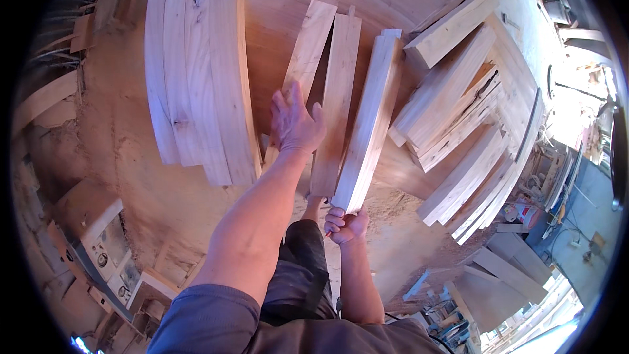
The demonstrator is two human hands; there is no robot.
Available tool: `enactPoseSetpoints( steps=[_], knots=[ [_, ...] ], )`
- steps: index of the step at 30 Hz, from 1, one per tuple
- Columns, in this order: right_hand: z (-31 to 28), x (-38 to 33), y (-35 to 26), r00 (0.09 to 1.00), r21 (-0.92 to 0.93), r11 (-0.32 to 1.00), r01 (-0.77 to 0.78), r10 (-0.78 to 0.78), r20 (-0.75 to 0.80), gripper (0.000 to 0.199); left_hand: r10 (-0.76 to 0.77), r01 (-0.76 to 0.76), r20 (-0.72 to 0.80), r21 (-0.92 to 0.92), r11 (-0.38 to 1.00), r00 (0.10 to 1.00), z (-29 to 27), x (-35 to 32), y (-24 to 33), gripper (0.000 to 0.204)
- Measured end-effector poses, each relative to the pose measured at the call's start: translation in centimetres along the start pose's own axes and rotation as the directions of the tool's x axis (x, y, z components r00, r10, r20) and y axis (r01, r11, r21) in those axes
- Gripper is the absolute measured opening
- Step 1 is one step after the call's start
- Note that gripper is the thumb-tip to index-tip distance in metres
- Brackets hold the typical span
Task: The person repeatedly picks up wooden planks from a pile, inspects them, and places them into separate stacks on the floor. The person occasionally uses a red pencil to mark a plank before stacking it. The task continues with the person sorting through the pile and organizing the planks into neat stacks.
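From the head camera, a broad plywood worktop (275,19) carries pale wooden boards, with a bare strip of it open between the left group and the middle ones. On the left a set of four planks (196,78) lies side by side, edges touching, their near ends overhanging the table edge. On the right a stack of boards (458,111) is piled at an angle, fanned toward the table's right rim.

The left hand (295,121) is spread flat, fingers open and gripping nothing, pressing on a narrow board (308,46) just beside a second one (337,92). The right hand (347,223) is clenched around the near end of a long pale plank (370,118), which stands tilted on edge, its far end resting near the stack. Its face is smooth and light, the grain running lengthwise. Below the table edge the floor (137,177) is covered in sawdust, with a machine (98,236) at lower left.
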State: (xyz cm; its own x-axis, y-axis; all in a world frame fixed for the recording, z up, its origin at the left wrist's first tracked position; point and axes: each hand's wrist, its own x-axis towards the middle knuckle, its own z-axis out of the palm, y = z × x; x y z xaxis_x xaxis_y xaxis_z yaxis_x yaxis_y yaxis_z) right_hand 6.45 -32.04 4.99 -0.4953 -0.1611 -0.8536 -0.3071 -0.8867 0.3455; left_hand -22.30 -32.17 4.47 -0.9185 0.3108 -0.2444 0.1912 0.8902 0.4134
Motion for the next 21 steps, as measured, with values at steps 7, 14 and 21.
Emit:
enactPoseSetpoints(
  steps=[7, 14, 21],
  knots=[
    [0.9, -0.2, -0.1, 0.999, -0.054, 0.999, -0.005, 0.003, -0.041, 0.066, -0.036, 0.036, 0.063, 0.001, 0.999, 0.997, -0.3, 0.0, 0.1, 0.073],
    [2.3, -0.5, 0.3, 0.988, -0.157, 0.987, 0.037, -0.06, -0.141, 0.057, -0.043, 0.047, 0.105, -0.034, 0.998, 0.994, -0.4, 0.2, 0.0, 0.071],
    [2.2, -0.1, 0.3, 0.975, -0.126, 0.99, 0.057, -0.083, -0.208, 0.051, -0.025, 0.026, 0.11, -0.007, 1.0, 0.994, -0.2, 0.1, -0.4, 0.072]
  ],
)
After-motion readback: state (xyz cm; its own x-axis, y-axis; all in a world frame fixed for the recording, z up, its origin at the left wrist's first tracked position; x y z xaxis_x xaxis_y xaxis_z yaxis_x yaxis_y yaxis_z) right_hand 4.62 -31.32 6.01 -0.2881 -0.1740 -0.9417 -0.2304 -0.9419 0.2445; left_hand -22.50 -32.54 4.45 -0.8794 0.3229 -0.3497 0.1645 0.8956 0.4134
